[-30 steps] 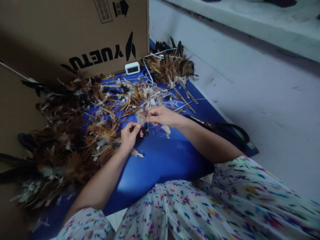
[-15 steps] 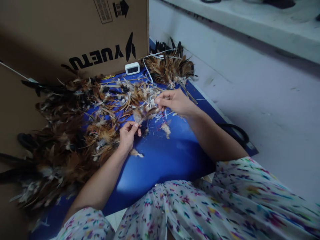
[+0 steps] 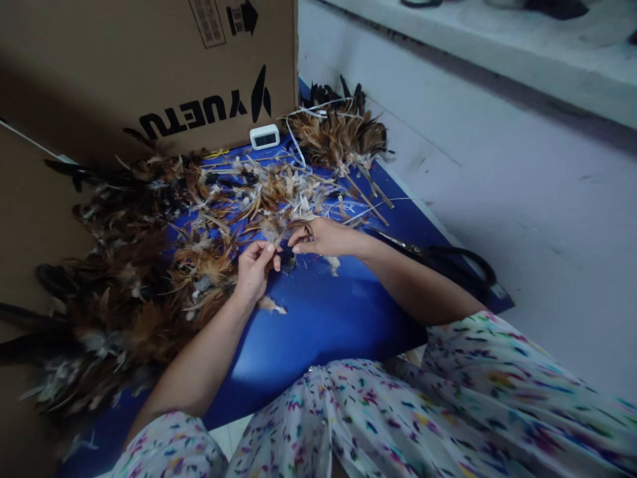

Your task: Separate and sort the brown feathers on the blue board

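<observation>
My left hand (image 3: 256, 269) is closed in a pinch on the base of a fluffy brown-grey feather (image 3: 273, 229), held a little above the blue tabletop (image 3: 318, 332). Just to its right, my right hand (image 3: 326, 238) reaches over with bent fingers. Its thumb and fingertips look slightly apart, close to the feather and my left fingertips. Beyond both hands lie loose brown and white feathers (image 3: 271, 189). A pale feather tuft (image 3: 271, 305) rests beside my left wrist, and another scrap (image 3: 333, 265) lies below my right hand.
Dark brown feather bundles (image 3: 124, 265) cover the left side. Another bundle (image 3: 338, 133) with thin sticks (image 3: 368, 199) lies at the back, near a white digital clock (image 3: 265, 137) and a cardboard box (image 3: 149, 60). Black-handled scissors (image 3: 458, 255) are beside my right forearm, by the wall (image 3: 497, 199).
My right hand has moved left and nearer to me, up to my left hand, and its fingers have loosened. The sticks and scissors are more exposed. My left hand stays put.
</observation>
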The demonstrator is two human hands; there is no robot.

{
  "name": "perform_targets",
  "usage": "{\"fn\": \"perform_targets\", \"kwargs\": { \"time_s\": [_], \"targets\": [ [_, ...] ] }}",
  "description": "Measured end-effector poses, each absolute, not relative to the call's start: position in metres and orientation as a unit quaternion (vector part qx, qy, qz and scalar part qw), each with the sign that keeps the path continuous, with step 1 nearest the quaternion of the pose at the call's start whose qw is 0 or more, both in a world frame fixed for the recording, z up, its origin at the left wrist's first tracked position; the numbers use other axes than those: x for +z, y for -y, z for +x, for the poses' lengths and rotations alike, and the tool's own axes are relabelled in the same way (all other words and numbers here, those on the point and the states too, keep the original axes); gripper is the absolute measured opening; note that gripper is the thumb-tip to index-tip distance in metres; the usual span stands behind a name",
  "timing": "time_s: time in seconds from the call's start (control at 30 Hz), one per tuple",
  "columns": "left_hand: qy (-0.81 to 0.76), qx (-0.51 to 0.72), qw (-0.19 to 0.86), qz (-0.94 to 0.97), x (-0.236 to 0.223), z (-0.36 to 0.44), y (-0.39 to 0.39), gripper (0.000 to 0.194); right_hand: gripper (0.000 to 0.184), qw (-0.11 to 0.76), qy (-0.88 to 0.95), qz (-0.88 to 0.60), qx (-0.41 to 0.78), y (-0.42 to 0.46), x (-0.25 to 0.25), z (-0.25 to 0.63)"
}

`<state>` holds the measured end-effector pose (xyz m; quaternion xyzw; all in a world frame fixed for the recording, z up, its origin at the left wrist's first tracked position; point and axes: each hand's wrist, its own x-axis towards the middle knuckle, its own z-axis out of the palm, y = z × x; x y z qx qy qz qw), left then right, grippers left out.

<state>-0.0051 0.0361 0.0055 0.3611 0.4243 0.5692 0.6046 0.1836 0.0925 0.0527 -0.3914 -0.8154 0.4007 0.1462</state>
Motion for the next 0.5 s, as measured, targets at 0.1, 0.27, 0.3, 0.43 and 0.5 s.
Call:
{"fn": "perform_targets", "kwargs": {
  "time_s": [0.1, 0.27, 0.3, 0.43, 0.5],
  "targets": [
    [-0.419, 0.557, 0.613, 0.372, 0.006, -0.004, -0.035, 0.035, 0.018, 0.211, 0.802, -0.365, 0.424, -0.089, 0.045, 0.173],
    [-0.410, 0.542, 0.627, 0.382, 0.006, -0.004, -0.033, 0.034, 0.022, 0.293, 0.771, -0.343, 0.449, -0.089, 0.040, 0.166],
    [-0.408, 0.540, 0.629, 0.382, 0.006, -0.004, -0.033, 0.034, 0.024, 0.299, 0.769, -0.336, 0.454, -0.089, 0.039, 0.166],
    [-0.405, 0.532, 0.637, 0.383, 0.007, -0.004, -0.032, 0.033, 0.027, 0.307, 0.761, -0.320, 0.473, -0.090, 0.035, 0.164],
    [-0.400, 0.526, 0.643, 0.387, 0.008, -0.004, -0.032, 0.032, 0.028, 0.307, 0.737, -0.324, 0.507, -0.090, 0.032, 0.163]
  ]
}}
